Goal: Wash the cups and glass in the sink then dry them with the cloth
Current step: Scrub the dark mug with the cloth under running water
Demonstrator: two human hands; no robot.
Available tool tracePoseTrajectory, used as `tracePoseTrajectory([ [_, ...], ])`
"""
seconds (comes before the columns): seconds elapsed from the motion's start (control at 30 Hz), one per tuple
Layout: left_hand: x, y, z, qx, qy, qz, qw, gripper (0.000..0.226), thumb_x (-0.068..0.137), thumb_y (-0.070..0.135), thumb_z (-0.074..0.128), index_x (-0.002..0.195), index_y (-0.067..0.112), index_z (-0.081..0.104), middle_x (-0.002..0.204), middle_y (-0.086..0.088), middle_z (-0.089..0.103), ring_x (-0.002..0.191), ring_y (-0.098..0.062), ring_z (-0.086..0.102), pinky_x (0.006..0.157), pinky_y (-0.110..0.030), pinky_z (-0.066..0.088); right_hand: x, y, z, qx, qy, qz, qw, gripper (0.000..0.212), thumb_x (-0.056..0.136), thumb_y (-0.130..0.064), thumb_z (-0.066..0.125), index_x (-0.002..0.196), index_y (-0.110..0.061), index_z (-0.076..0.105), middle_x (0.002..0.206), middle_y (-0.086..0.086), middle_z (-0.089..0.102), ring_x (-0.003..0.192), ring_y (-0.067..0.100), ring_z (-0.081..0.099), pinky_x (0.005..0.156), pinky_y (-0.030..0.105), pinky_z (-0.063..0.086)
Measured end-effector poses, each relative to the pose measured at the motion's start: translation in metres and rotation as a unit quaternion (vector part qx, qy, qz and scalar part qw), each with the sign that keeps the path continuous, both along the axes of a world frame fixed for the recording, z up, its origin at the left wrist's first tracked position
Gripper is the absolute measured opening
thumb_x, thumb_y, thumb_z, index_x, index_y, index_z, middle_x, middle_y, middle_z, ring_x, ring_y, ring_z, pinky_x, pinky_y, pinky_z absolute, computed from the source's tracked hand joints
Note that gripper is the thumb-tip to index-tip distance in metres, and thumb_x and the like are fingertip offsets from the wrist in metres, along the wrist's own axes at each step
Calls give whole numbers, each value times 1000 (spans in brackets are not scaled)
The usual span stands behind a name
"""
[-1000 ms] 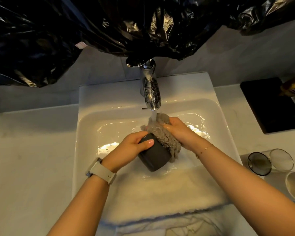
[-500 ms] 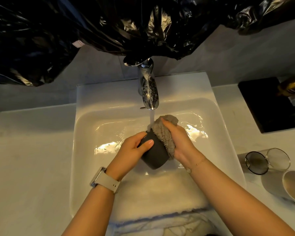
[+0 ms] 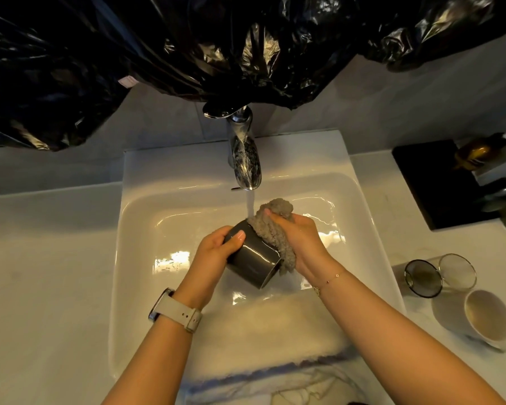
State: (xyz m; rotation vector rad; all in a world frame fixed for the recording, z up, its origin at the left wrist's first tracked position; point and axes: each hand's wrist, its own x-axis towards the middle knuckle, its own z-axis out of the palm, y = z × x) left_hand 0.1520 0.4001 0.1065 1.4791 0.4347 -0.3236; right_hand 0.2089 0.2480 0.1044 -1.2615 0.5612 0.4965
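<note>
Left hand [image 3: 214, 252] grips a dark cup [image 3: 253, 260] tilted over the sink [image 3: 135, 258], just below the tap [image 3: 244, 159]. Right hand [image 3: 300, 241] clutches a grey cloth [image 3: 270, 229] against the cup, under running water. Right of the sink, a glass [image 3: 440, 276] and white cup [image 3: 479, 317] sit on the surface [image 3: 41, 287].

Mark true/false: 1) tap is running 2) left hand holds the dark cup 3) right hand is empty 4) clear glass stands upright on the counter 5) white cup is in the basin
1. True: water falls from the faucet.
2. True: the left hand grips the dark cup.
3. False: the right hand holds the grey cloth against the cup.
4. False: the glass lies on its side.
5. False: the white cup is on the counter, right of the sink.
</note>
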Motion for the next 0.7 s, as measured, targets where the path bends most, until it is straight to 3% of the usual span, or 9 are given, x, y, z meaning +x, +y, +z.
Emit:
tracePoseTrajectory([
  [0.07, 2, 4, 2, 2, 4, 10, 1000, 16, 98, 16, 55, 99, 5, 67, 86, -5, 70, 78, -7, 67, 69, -13, 50, -2, -1, 0, 12, -7, 20, 1000, 12, 87, -15, 69, 95, -5, 70, 85, 11, 73, 76, 20, 70, 65, 26, 58],
  [0.2, 3, 16, 4, -32, 25, 31, 999, 30, 93, 25, 64, 112, 2, 68, 108, -20, 71, 98, -25, 66, 89, -29, 51, -6, -14, 1, 172, -8, 76, 982, 32, 87, 4, 58, 118, -2, 64, 106, 14, 71, 94, 23, 69, 79, 31, 59],
  [0.3, 1, 12, 4, -53, 30, 38, 997, 36, 90, 29, 65, 114, 3, 68, 112, -21, 71, 100, -24, 66, 96, -35, 48, -2, -16, 1, 141, -5, 73, 987, 22, 87, 5, 58, 104, -4, 68, 94, 14, 72, 80, 20, 71, 66, 27, 58],
  [0.43, 3, 9, 3, -86, 46, 71, 993, 26, 98, 21, 54, 114, 6, 68, 107, -14, 73, 100, -21, 68, 91, -30, 51, -1, -10, -3, 84, -19, 31, 996, 6, 89, -10, 65, 90, -7, 69, 76, 9, 72, 66, 17, 69, 58, 25, 57],
  [0.6, -1, 16, 5, -103, 62, 92, 988, 22, 98, 19, 53, 107, 9, 71, 97, -7, 75, 95, -20, 68, 91, -31, 51, -11, -21, -15, 117, -4, 73, 990, 25, 91, -1, 59, 114, -7, 66, 99, 12, 72, 90, 22, 69, 77, 32, 58],
  [0.7, -7, 18, 11, -55, 44, 87, 994, 21, 99, 22, 54, 110, 12, 68, 99, -7, 73, 96, -18, 67, 88, -27, 51, -15, -31, -16, 168, 15, 13, 986, 29, 93, 1, 52, 119, -6, 62, 110, 13, 72, 97, 22, 70, 73, 28, 59],
])
